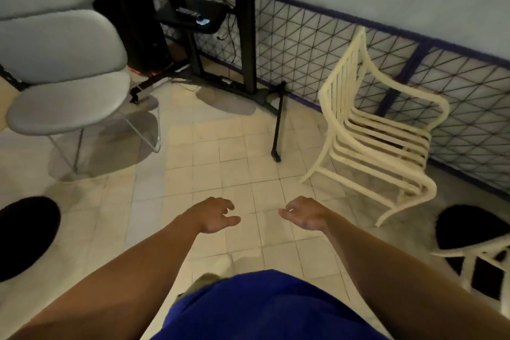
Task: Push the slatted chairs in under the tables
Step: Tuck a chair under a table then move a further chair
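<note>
Cream slatted chair on tiled floor, beside lattice railing.

The right edge cuts off seemingly another slatted chair.

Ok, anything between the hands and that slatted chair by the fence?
Nothing visible: only bare floor tiles lie between the left hand, the right hand and the slatted chair. The black stand leg lies off that path.

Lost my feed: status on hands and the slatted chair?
Left hand, right hand empty. Slatted chair untouched, by mesh fence. Black stand leg left of it.
</note>
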